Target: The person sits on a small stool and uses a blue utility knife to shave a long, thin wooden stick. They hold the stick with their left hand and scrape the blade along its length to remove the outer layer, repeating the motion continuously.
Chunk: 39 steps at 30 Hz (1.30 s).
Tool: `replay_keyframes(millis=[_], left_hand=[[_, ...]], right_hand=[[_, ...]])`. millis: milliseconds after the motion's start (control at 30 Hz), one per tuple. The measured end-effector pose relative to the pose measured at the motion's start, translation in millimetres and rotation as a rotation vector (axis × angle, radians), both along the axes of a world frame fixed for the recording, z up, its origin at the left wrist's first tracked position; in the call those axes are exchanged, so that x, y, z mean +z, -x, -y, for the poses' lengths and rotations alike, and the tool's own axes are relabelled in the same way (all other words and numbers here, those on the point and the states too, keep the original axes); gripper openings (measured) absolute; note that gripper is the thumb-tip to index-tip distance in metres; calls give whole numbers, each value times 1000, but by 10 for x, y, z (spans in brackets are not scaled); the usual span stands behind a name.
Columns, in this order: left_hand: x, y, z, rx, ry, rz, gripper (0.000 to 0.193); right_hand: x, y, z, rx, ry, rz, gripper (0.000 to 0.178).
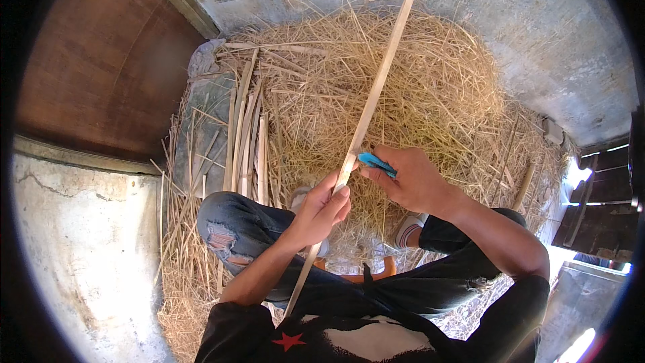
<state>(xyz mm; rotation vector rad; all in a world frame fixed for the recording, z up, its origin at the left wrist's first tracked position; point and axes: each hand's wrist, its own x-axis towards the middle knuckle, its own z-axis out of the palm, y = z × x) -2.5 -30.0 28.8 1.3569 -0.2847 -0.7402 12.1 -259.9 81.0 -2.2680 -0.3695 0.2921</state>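
Observation:
A long, pale strip of split bamboo or wood [377, 83] slants from my lap up toward the far wall. My left hand [320, 210] is closed round its lower part, thumb lying along the strip. In my right hand [411, 178] is a blue-handled utility knife [376, 163], gripped with the fingers wrapped round it. The front of the knife meets the strip just above my left hand; its blade is too small to make out. The strip's lower end runs beneath my left forearm against my dark shirt.
Loose straw [430, 81] is heaped on the floor before me. Several cut strips [245, 134] lie in a bundle beside my left knee. A grey wall [524, 20] rises behind the heap, and a brown wooden panel [101, 60] stands at the left. An orange stool [390, 267] shows beneath me.

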Motion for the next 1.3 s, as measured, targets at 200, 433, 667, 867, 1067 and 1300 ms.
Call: replay_keyframes(millis=[200,433,667,867,1067,1300], left_hand=[[-98,13,-1,42,111,-145,32],[-60,14,2,-18,160,-250,11],[-92,38,-32,-18,163,-245,19],[-67,-33,-1,23,129,-213,21],[64,263,-91,-191,-48,-186,43],[16,87,-76,-129,97,-214,44]], right_hand=[[-178,83,-49,37,32,147,34],[-102,160,-124,107,162,-1,38],[53,104,-137,205,286,-126,40],[-74,69,-155,110,381,8,40],[138,-618,809,-442,359,115,40],[256,-222,474,-360,204,139,50]])
